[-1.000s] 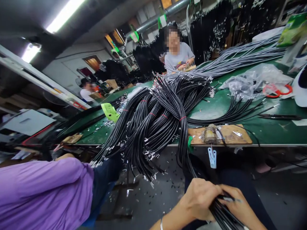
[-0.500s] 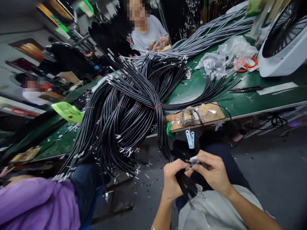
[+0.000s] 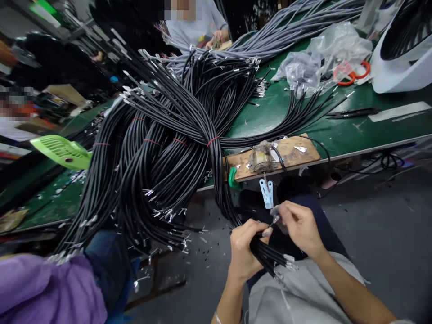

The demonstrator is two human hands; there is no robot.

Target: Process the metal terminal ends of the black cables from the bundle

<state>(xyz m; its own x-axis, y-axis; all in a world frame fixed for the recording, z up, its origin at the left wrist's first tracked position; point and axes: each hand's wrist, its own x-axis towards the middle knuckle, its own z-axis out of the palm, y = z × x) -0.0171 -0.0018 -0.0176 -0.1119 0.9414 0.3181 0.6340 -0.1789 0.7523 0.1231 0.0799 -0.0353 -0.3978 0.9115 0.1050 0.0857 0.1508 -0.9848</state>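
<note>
Below table edge, two hands (image 3: 270, 238), one cable bundle (image 3: 266, 256)

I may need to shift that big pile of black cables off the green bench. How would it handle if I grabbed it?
The black cables droop over the bench edge, so probably floppy. So many tied bundles likely make it heavy. Red bands bind them at the middle only, so loose ends with metal terminals may splay and snag.

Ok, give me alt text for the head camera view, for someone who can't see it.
A person's left hand grips a bundle of black cables over their lap while the right hand pinches one cable's metal-tipped end. More tied black cable bundles drape off a green workbench ahead, where another person sits.
</note>
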